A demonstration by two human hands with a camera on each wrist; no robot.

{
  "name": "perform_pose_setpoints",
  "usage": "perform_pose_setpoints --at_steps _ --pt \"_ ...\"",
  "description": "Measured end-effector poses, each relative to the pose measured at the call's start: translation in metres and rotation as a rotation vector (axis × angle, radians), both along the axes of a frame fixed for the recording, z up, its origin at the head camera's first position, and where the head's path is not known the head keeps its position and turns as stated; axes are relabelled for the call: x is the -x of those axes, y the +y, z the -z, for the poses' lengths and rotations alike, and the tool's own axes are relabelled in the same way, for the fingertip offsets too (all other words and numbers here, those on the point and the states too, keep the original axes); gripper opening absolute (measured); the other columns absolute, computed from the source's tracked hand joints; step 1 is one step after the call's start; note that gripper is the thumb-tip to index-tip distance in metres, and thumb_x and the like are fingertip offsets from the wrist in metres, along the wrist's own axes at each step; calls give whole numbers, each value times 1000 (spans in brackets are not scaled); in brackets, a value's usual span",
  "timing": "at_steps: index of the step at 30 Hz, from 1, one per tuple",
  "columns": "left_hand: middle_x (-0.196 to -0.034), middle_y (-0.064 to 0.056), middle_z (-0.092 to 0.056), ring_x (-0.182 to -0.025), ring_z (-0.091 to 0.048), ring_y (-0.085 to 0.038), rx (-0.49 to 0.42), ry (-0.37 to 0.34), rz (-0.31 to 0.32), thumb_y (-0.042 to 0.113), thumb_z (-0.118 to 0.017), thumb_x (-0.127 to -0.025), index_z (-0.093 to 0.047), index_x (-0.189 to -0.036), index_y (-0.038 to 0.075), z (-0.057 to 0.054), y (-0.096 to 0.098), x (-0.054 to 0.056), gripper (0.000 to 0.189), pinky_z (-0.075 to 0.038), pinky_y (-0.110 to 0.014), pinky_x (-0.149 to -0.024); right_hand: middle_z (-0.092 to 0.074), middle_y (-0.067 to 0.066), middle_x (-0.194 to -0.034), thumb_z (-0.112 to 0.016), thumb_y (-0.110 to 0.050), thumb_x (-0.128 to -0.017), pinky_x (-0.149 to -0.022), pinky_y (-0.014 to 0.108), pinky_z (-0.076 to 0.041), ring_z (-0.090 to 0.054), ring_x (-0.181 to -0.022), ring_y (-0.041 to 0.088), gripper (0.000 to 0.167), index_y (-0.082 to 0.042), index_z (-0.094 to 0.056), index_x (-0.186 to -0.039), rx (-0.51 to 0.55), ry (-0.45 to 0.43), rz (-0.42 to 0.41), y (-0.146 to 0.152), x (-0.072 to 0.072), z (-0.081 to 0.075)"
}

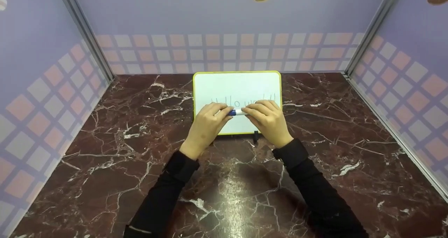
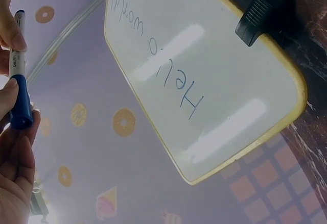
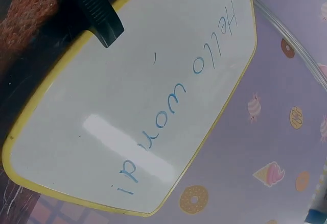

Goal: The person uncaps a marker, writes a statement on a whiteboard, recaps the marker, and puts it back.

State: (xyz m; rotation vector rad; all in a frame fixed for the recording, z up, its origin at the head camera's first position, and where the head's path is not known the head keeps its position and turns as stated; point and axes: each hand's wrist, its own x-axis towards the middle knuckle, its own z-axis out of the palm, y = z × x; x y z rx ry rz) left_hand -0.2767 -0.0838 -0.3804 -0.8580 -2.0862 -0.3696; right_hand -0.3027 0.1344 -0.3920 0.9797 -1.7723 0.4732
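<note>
A marker (image 1: 238, 112) with a white barrel and a blue cap lies level between both hands, in front of a yellow-framed whiteboard (image 1: 231, 85). My left hand (image 1: 206, 124) pinches the capped end between thumb and fingers, while my right hand (image 1: 266, 120) grips the white barrel from the other side. In the left wrist view the cap sits on the marker (image 2: 19, 66). Blue handwriting (image 3: 176, 89) on the board reads "Hello world!", partly covered by the hands in the head view. Only the blue tail of the marker (image 3: 317, 217) shows at the right wrist view's corner.
A black clip-like foot (image 1: 256, 137) holds the board's lower edge, and the board leans back on a dark red marbled table (image 1: 147, 182). Purple panels (image 1: 224, 14) with checks and sweets stand behind and at both sides, joined by metal corner posts (image 1: 85, 31).
</note>
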Motion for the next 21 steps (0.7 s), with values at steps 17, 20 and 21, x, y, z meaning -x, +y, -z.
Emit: perform_pose_setpoints --at_steps 17,20,21 --pt "-168 -5 3 -155 2 -31 -26 -424 -496 44 -48 -101 -5 -160 9 13 -61 41 81 3 -48 -125 -72 20 -91 -78 -7 -83 -72 45 -52 -67 -77 35 22 2 -74 -102 400 -476 417 99 44 20" --pt "-168 -5 6 -155 5 -33 -41 -504 -538 46 -43 -103 -1 -160 10 21 -76 46 79 5 -50 -125 -72 24 -92 -77 -8 -84 -77 51 -51 -68 -82 41 22 5 -73 -102 386 -622 520 118 57 32" --pt "-168 -5 6 -155 6 -33 -49 -525 -544 46 -42 -103 -2 -160 10 24 -81 47 78 5 -50 -125 -72 25 -92 -76 -8 -85 -80 53 -50 -67 -84 43 22 6 -73 -101 368 -675 555 123 61 35"
